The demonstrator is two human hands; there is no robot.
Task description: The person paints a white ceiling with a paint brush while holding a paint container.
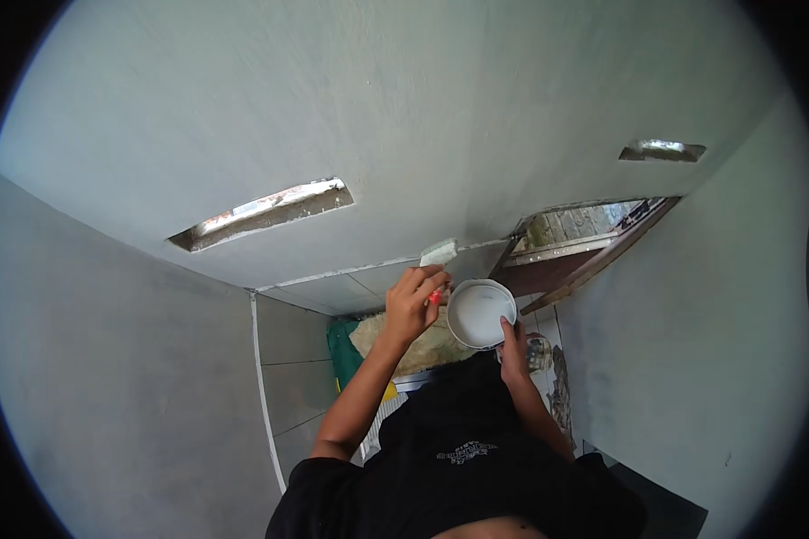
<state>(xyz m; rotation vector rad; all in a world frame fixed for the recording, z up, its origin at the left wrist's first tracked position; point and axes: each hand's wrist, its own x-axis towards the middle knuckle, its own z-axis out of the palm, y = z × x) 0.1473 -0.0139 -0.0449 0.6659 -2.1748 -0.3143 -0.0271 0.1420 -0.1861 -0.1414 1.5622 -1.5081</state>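
My left hand [412,304] is closed round the red handle of a paint brush [439,252]. The brush's pale, whitish head points up, close to the wall [395,198] just above the tiled strip. To the right, my right hand [513,349] grips the lower right rim of a round white tub [482,313], thumb over the edge. The tub is tilted so that its inside shows, with white material in it. Brush and tub are apart, the brush up and left of the tub.
Two slots [270,213] [663,151] are cut in the wall. A doorway with a brown door [593,260] stands at the right. Grey side walls close in on both sides. Below lie a green and beige sack [413,337] and something yellow [389,391].
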